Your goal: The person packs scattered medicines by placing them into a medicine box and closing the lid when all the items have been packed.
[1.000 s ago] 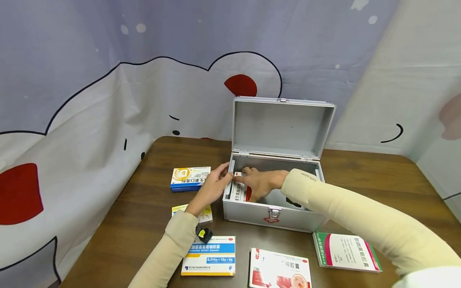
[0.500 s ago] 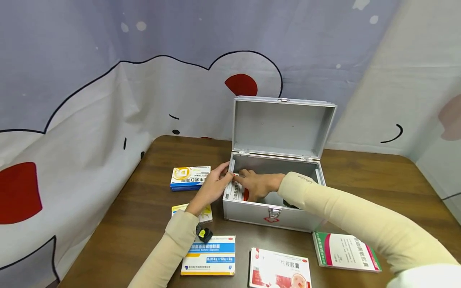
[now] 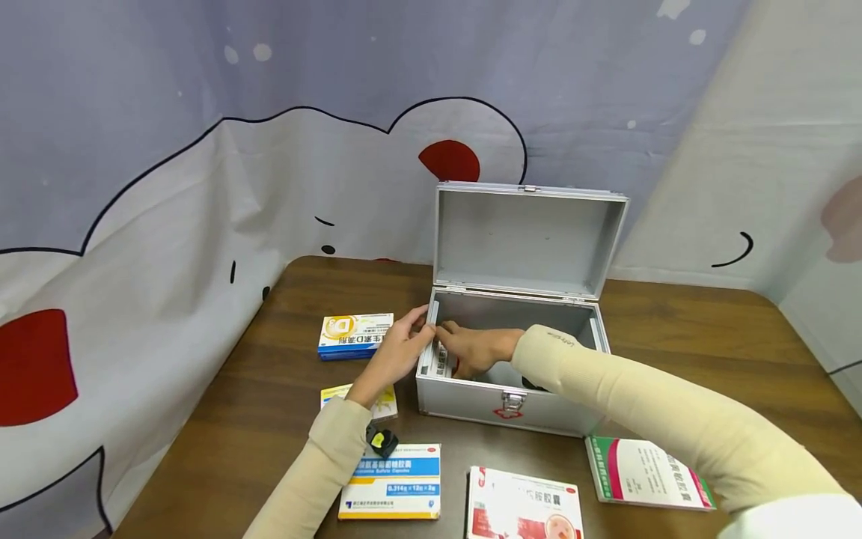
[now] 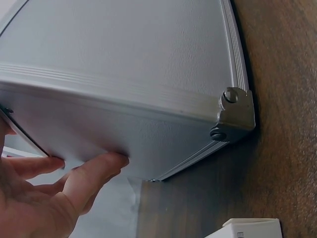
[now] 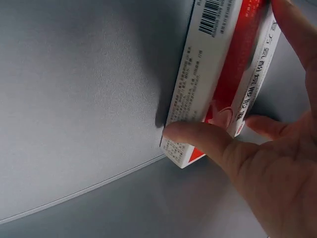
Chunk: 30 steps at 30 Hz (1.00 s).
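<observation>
A silver metal medicine case (image 3: pixel 458 398) stands on the wooden table with its lid (image 3: pixel 525 243) raised. My left hand (image 3: pixel 402 352) holds the case's left rim; in the left wrist view, a fingertip (image 4: pixel 111 161) presses on the outside of the wall. Inside the case, at its left end, is a red and white medicine box (image 5: pixel 208 89) with a barcode. My right hand (image 3: pixel 474 350) grips that box, thumb on one face and fingers on the other sides. From the head, part of the box is hidden behind the right hand.
A blue and white vitamin D box (image 3: pixel 357 327) and a yellow box (image 3: pixel 384 404) lie left of the case. In front are a blue, white and yellow box (image 3: pixel 393 505), a white and red box (image 3: pixel 498 494) and a green, white and pink box (image 3: pixel 640 475). Behind hangs a printed curtain (image 3: pixel 337 172).
My right hand has shifted left inside the case, bringing the red and white box closer to the left wall. The left hand keeps its place on the rim.
</observation>
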### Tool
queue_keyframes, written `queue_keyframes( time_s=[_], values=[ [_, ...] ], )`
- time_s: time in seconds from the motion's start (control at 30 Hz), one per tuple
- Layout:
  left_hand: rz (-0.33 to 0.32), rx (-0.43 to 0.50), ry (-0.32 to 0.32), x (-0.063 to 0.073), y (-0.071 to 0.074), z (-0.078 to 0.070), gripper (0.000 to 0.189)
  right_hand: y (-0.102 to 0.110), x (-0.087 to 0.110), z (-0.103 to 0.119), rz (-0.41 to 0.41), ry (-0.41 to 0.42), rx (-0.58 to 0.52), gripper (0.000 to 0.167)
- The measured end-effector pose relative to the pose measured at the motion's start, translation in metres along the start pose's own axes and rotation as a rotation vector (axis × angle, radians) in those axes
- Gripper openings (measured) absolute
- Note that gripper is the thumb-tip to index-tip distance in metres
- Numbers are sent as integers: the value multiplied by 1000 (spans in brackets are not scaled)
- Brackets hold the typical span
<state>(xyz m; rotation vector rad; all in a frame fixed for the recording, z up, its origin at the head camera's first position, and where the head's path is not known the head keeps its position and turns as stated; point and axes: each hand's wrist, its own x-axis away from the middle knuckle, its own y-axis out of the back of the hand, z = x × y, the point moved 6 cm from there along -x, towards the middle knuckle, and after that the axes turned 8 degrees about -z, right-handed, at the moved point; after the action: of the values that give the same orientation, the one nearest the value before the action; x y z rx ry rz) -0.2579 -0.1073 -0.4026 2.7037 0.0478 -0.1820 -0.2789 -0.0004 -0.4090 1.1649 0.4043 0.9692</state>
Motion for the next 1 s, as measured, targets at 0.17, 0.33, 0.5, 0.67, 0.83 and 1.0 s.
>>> queue_keyframes(
  time_s=[0.17,0.33,0.5,0.67,0.83,1.0],
  values=[
    [2,-8,-3,1,-1,-1,47,7,1,4,23,-14,19,75],
    [6,-6,17,2,-2,0,47,24,9,9,82,-43,-15,63],
    [9,-1,18,1,-3,0,48,57,36,15,101,-72,-83,62],
    [-16,-25,28,2,5,1,48,87,75,28,26,-45,-141,51],
    [-36,-37,40,4,17,5,47,103,121,32,-170,-16,-135,48],
    [-39,-35,30,4,23,6,47,102,171,18,-408,-70,-145,44]
  ],
)
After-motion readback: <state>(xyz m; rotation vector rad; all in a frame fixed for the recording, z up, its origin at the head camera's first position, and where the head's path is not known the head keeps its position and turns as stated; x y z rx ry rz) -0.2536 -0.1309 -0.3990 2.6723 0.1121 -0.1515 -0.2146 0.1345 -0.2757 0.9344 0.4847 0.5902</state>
